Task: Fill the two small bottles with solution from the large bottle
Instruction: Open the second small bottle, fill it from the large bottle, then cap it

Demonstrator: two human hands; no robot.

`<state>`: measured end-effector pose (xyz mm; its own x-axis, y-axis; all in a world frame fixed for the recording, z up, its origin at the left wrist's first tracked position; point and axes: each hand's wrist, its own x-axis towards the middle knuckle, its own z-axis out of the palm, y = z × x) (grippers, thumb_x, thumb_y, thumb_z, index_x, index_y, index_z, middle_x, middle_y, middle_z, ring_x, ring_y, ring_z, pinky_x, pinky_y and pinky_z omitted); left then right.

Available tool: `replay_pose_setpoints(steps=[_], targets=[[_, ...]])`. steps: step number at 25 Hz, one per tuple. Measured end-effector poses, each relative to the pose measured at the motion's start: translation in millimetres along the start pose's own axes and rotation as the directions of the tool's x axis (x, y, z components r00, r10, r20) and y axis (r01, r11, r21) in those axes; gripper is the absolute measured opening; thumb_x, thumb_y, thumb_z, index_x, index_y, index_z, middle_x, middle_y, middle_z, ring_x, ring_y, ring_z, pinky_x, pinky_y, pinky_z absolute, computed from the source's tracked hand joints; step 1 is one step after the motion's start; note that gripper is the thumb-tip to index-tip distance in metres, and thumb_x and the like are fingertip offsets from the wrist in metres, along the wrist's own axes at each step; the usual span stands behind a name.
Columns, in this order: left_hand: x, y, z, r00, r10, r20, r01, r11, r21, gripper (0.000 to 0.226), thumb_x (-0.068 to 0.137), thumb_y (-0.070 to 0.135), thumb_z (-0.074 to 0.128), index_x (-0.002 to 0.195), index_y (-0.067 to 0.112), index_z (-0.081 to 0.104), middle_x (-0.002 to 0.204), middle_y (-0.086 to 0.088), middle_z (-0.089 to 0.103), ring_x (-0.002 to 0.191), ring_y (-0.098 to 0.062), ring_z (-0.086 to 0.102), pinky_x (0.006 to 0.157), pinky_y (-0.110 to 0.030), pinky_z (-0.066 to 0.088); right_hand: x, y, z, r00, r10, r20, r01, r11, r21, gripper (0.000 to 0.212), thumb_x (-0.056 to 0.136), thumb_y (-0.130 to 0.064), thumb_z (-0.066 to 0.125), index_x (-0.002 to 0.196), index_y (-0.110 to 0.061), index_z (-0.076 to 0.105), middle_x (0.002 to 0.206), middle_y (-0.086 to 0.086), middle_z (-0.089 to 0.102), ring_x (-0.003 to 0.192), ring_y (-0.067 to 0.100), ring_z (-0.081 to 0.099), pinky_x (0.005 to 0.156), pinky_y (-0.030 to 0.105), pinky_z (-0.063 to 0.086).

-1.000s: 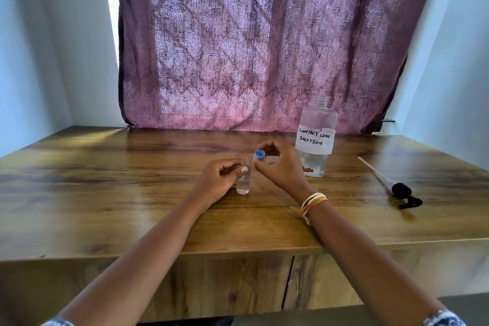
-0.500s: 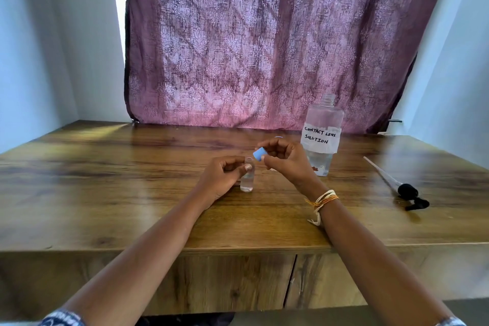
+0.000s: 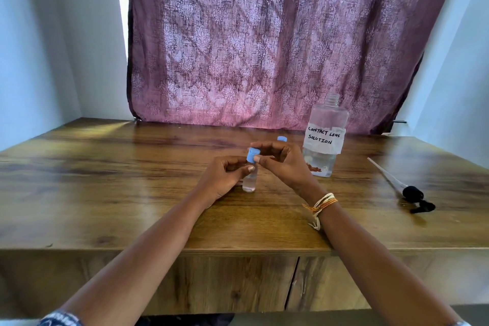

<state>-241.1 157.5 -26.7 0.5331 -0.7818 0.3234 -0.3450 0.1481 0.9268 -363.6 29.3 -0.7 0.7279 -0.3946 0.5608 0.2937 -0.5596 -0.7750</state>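
Reaching out over the table [image 3: 111, 193], two bare arms meet near the middle. The left hand [image 3: 221, 180] curls its fingers round a small bottle [image 3: 249, 180] that stands on the wood with clear water in it. The right hand [image 3: 280, 164] pinches a blue cap [image 3: 252, 154] right at the top of that bottle. A second blue cap [image 3: 282, 138] peeks out just behind the right hand. Farther back, to the right, stands the big bottle [image 3: 324, 137], open on top, with a little water left. A black pump [image 3: 402, 188] lies well off to the right. A purple curtain [image 3: 264, 42] hangs behind.
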Motion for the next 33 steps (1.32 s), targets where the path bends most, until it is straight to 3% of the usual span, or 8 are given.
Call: replay_pose_setpoints(steps=[6, 8, 13, 18, 21, 24, 29, 33], targets=[[-1.3, 1.3, 0.7, 1.000, 0.010, -0.014, -0.009, 1.000, 0.022, 0.023, 0.082, 0.016, 0.073, 0.100, 0.029, 0.072, 0.101, -0.003, 0.076, 0.095, -0.019, 0.072, 0.088, -0.048, 0.057, -0.1, -0.5, 8.9, 0.995, 0.019, -0.097, -0.024, 0.999, -0.046, 0.027, 0.072, -0.013, 0.084, 0.097, -0.010, 0.072, 0.090, 0.009, 0.074, 0.081, 0.016, 0.069, 0.074, 0.029, 0.057], [-1.8, 1.3, 0.4, 1.000, 0.014, -0.011, -0.014, 0.999, 0.039, 0.023, 0.083, 0.015, 0.072, 0.103, 0.027, 0.073, 0.101, -0.001, 0.076, 0.094, -0.017, 0.072, 0.088, -0.047, 0.057, 0.4, 0.7, 10.1, 0.996, 0.047, -0.078, -0.052, 0.997, -0.063, 0.036, 0.071, -0.015, 0.085, 0.103, -0.011, 0.068, 0.095, 0.011, 0.071, 0.079, 0.015, 0.066, 0.073, 0.030, 0.056], [-4.2, 6.7, 2.0, 0.999, -0.029, -0.023, 0.030, 0.999, 0.041, 0.022, 0.081, 0.021, 0.074, 0.101, 0.030, 0.072, 0.098, 0.005, 0.076, 0.092, -0.010, 0.071, 0.094, -0.041, 0.055, 1.1, 2.1, 3.0, 0.991, 0.114, 0.066, -0.124, 0.977, 0.173, 0.048, 0.079, -0.002, 0.061, 0.126, -0.006, 0.054, 0.112, 0.014, 0.070, 0.103, 0.023, 0.068, 0.088, 0.034, 0.056], [-2.8, 4.1, 1.1, 0.999, -0.024, -0.026, 0.025, 0.998, 0.051, 0.019, 0.080, 0.023, 0.075, 0.097, 0.032, 0.074, 0.099, 0.002, 0.076, 0.094, -0.016, 0.072, 0.095, -0.048, 0.053, 1.5, 3.5, 7.3, 0.987, 0.162, -0.011, -0.160, 0.981, 0.108, 0.046, 0.078, 0.004, 0.074, 0.119, -0.005, 0.054, 0.096, 0.013, 0.069, 0.083, 0.015, 0.069, 0.076, 0.026, 0.055], [-2.8, 3.9, 0.9, 1.000, -0.018, -0.023, 0.019, 0.998, 0.058, 0.021, 0.082, 0.021, 0.074, 0.101, 0.029, 0.073, 0.100, 0.002, 0.076, 0.093, -0.015, 0.072, 0.094, -0.047, 0.054, 3.0, 4.3, 6.6, 0.981, 0.195, 0.024, -0.196, 0.973, 0.125, 0.060, 0.075, -0.004, 0.079, 0.127, -0.008, 0.050, 0.107, 0.012, 0.070, 0.097, 0.018, 0.069, 0.085, 0.032, 0.056], [-2.5, 3.5, 1.5, 0.999, -0.030, -0.017, 0.030, 0.999, 0.038, 0.024, 0.081, 0.022, 0.075, 0.104, 0.024, 0.074, 0.100, 0.002, 0.076, 0.093, -0.015, 0.072, 0.095, -0.046, 0.054, 3.7, 5.1, 1.2, 0.975, 0.201, 0.098, -0.218, 0.949, 0.229, 0.058, 0.084, 0.004, 0.066, 0.135, -0.008, 0.042, 0.121, 0.018, 0.067, 0.111, 0.027, 0.065, 0.093, 0.036, 0.054], [-2.3, 3.5, 1.8, 1.000, -0.015, -0.013, 0.016, 0.999, 0.041, 0.023, 0.082, 0.017, 0.073, 0.105, 0.024, 0.073, 0.102, -0.001, 0.075, 0.094, -0.016, 0.072, 0.092, -0.046, 0.056, 3.7, 5.1, 3.3, 0.974, 0.224, 0.021, -0.225, 0.968, 0.113, 0.061, 0.075, 0.001, 0.077, 0.128, -0.010, 0.049, 0.089, 0.002, 0.069, 0.086, 0.010, 0.067, 0.083, 0.030, 0.052], [-1.3, 3.0, 1.1, 1.000, -0.022, -0.009, 0.022, 0.998, 0.052, 0.022, 0.081, 0.022, 0.074, 0.101, 0.030, 0.073, 0.101, 0.003, 0.076, 0.095, -0.013, 0.072, 0.094, -0.045, 0.055, 3.9, 5.4, 2.2, 0.962, 0.232, 0.146, -0.260, 0.939, 0.224, 0.070, 0.076, -0.004, 0.073, 0.137, -0.010, 0.040, 0.116, 0.007, 0.068, 0.106, 0.021, 0.066, 0.093, 0.034, 0.052]])
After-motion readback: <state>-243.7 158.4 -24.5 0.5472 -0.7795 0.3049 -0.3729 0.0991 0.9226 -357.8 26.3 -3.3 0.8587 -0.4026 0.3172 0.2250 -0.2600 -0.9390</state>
